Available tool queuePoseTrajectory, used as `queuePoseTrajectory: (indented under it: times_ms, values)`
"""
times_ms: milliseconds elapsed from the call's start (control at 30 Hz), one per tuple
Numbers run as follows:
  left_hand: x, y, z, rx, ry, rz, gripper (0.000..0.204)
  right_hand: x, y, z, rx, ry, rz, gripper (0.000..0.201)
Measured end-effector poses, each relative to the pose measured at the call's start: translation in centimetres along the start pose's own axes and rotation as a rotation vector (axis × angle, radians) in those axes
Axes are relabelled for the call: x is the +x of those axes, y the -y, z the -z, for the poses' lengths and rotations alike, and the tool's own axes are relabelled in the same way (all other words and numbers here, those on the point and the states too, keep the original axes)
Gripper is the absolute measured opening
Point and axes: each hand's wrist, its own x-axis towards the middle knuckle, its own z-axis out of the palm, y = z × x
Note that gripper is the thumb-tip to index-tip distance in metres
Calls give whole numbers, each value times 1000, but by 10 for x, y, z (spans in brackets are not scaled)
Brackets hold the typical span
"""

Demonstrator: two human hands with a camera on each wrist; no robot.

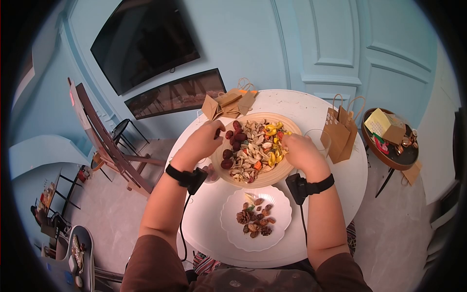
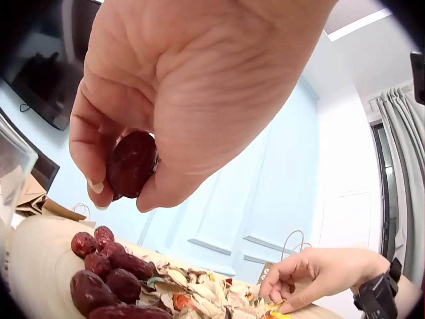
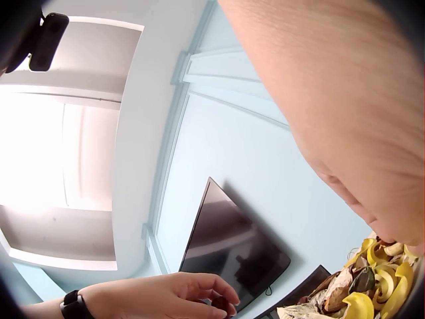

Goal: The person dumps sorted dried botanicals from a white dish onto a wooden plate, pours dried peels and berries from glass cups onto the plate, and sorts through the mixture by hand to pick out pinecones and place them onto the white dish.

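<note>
My left hand [image 1: 211, 138] pinches a dark red date [image 2: 131, 164] between thumb and fingers, above the left side of a round wooden plate [image 1: 275, 177]. More red dates [image 2: 93, 292] lie on that side of the plate. Pale dried petals [image 1: 250, 158] fill its middle, mixed with orange bits. Yellow curled dried pieces [image 1: 274, 158] lie along the right side. There my right hand [image 1: 301, 152] reaches in, its fingers bent and the fingertips right at the yellow pieces in the left wrist view. I cannot tell whether it grips one.
In front of the wooden plate, a white scalloped plate [image 1: 231, 228] bears a pinecone [image 1: 244, 217] and several small brown pods. Brown paper bags [image 1: 339, 138] stand at right; others [image 1: 228, 103] lie at the back. A clear glass [image 1: 319, 141] stands right of the wooden plate.
</note>
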Motion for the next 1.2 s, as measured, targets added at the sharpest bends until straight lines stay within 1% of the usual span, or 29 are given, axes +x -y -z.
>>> queuePoseTrajectory:
  times_ms: [33, 67, 133, 167, 200, 267, 300, 333, 400, 467, 500, 533, 567, 633, 667, 733, 800, 833, 933, 1033, 1100, 1200]
  values:
    - [-3, 7, 2, -17, -35, 13, 20, 0, 1, 2, 20, -15, -9, 18]
    - [-7, 13, 6, -16, -34, 13, 20, 0, 2, 4, 21, -15, -8, 18]
    - [-16, 24, 14, -28, -102, 44, 19, -2, 4, 10, 110, -36, -51, 21]
    - [-22, 29, 18, -8, -127, 38, 20, -2, 5, 13, 110, -35, -51, 21]
    - [-27, 31, 21, -8, -128, 39, 20, -3, 5, 15, 145, -19, -71, 21]
    - [-38, 29, 31, -38, -150, 202, 21, -4, 6, 22, 178, -2, -90, 20]
    - [-43, 32, 32, -36, -179, 237, 24, -6, 6, 26, 208, -1, -118, 20]
    - [-46, 35, 32, -38, -181, 239, 24, -7, 6, 30, 237, 0, -147, 20]
    - [-52, 40, 31, 12, -222, 296, 25, -8, 3, 36, 250, -9, -160, 20]
    - [-55, 40, 30, 35, -221, 328, 27, -12, -1, 45, 260, -18, -176, 20]
    - [-56, 40, 28, 61, -219, 357, 28, -15, -3, 50, 278, -72, -183, 19]
    - [-56, 42, 25, 55, -221, 359, 28, -17, -6, 53, 296, -126, -191, 18]
    - [-57, 45, 20, 43, -233, 354, 28, -18, -11, 55, 290, -125, -189, 18]
    - [-56, 46, 16, 25, -247, 349, 28, -21, -22, 59, 339, -180, -219, 12]
    - [-54, 45, 15, -5, -227, 356, 28, -22, -25, 63, 333, -179, -219, 12]
    - [-53, 49, 11, -39, -207, 363, 28, -25, -30, 69, 354, -172, -286, 9]
    - [-52, 60, 3, 46, -276, 246, 27, -26, -34, 70, 335, -179, -306, 9]
    - [-52, 61, 3, 43, -277, 248, 27, -27, -36, 71, 320, -188, -327, 9]
    - [-51, 59, 5, 14, -280, 245, 26, -28, -48, 65, 294, -229, -270, 9]
    - [-52, 57, 5, 13, -305, 285, 26, -28, -46, 67, 316, -233, -281, 8]
    - [-53, 58, 5, 39, -348, 221, 25, -29, -43, 68, 312, -239, -265, 9]
    - [-56, 38, 9, 31, -376, 200, 23, -27, -36, 68, 318, -225, -234, 11]
